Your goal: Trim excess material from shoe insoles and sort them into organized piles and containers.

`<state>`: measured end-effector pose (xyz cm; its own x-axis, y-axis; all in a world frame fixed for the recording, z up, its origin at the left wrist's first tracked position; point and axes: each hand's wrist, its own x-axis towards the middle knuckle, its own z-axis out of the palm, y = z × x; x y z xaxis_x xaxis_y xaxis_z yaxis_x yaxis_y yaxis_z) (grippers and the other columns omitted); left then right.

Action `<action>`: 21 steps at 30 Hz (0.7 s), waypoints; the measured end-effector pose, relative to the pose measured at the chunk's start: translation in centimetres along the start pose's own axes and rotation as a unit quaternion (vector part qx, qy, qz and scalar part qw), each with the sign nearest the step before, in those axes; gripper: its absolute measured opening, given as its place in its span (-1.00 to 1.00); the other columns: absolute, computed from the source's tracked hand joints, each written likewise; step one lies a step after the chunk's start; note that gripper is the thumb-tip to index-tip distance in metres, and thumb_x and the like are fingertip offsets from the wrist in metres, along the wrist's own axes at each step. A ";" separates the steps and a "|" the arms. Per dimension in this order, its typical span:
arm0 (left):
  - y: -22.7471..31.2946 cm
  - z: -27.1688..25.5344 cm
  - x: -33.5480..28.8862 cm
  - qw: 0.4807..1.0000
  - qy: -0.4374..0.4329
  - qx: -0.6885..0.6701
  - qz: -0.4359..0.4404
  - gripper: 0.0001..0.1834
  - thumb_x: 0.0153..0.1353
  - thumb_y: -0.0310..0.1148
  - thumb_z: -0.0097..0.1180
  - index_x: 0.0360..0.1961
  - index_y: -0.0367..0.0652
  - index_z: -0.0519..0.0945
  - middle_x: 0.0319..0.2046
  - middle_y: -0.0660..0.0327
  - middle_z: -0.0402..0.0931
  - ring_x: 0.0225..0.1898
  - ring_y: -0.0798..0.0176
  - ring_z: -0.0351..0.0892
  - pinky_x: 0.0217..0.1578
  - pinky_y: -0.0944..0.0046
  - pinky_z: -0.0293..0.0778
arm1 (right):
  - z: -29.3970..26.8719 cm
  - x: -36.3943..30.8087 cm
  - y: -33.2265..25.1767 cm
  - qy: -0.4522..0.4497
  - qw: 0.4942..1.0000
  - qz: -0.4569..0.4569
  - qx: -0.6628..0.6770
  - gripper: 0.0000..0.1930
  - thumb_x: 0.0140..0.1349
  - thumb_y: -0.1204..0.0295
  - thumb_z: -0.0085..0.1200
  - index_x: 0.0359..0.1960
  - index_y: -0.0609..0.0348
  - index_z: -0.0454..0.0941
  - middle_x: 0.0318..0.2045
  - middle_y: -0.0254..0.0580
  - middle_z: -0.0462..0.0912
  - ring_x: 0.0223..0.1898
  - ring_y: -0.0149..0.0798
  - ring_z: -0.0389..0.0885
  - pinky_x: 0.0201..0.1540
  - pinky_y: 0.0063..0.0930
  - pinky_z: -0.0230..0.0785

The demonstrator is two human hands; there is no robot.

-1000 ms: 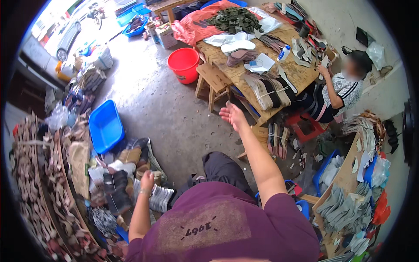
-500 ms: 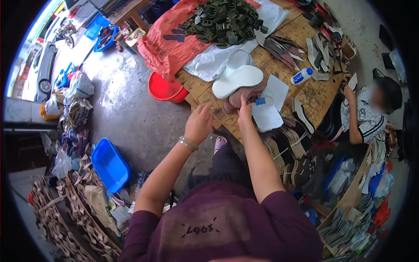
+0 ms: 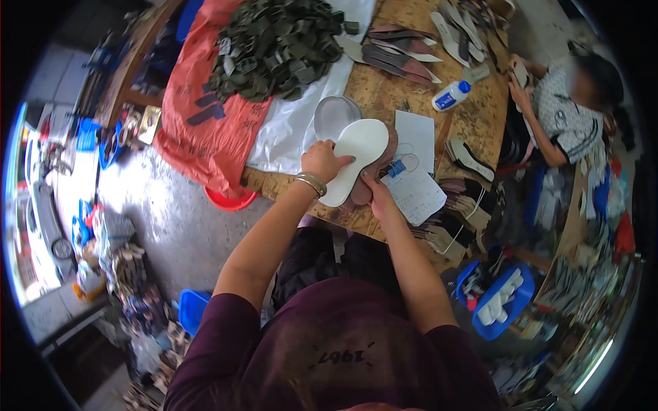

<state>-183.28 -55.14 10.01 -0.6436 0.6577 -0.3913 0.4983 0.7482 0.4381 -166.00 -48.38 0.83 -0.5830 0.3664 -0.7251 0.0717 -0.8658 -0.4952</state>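
Left hand [image 3: 324, 163] pinches white sole [image 3: 364, 145] at its left edge | right hand [image 3: 379, 194] thumbs brown soles [image 3: 391, 148] beneath, grip unclear | near edge of table [image 3: 380, 96] | sole likely light, bendy, smooth; best held at waist

Shiny grey floor [image 3: 179, 229]; wooden table [image 3: 373, 106]

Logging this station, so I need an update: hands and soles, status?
Left hand holds white sole. Right hand touches brown soles, partly covered by it. Blue clip and paper close by.
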 end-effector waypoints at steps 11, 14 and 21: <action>-5.5 -2.9 6.4 0.933 -0.180 -0.263 0.167 -0.40 0.02 -0.28 0.22 0.11 -0.05 0.30 -0.32 -0.01 0.50 -0.27 0.05 0.55 -0.21 0.16 0.45 | 5.1 -2.9 3.7 0.185 0.955 -0.233 0.009 -0.38 -0.04 0.38 0.31 0.04 0.35 0.30 -0.06 -0.10 0.48 -0.06 -0.26 0.46 0.02 -0.41 0.29; -7.0 -2.2 6.5 0.929 -0.171 -0.278 0.172 -0.41 0.03 -0.28 0.21 0.12 -0.03 0.29 -0.30 -0.01 0.50 -0.25 0.04 0.55 -0.20 0.15 0.45 | 6.1 -5.4 4.0 0.217 0.941 -0.257 -0.041 -0.38 -0.05 0.41 0.32 0.03 0.37 0.29 -0.06 -0.05 0.47 -0.09 -0.25 0.47 -0.01 -0.41 0.32; -7.7 1.1 5.4 0.955 -0.052 -0.240 0.168 -0.40 0.06 -0.38 0.15 0.15 0.01 0.24 -0.25 0.01 0.52 -0.21 -0.10 0.54 -0.18 0.05 0.43 | 3.6 -6.3 2.9 0.370 0.861 -0.290 -0.193 -0.26 -0.12 0.33 0.35 0.06 0.39 0.23 -0.04 -0.02 0.44 -0.07 -0.22 0.45 0.00 -0.41 0.29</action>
<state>-189.92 -57.25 3.68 -0.4202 0.8774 -0.2314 0.3265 0.3841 0.8636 -165.04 -54.43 5.63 0.0528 0.9394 -0.3388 0.2896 -0.3391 -0.8951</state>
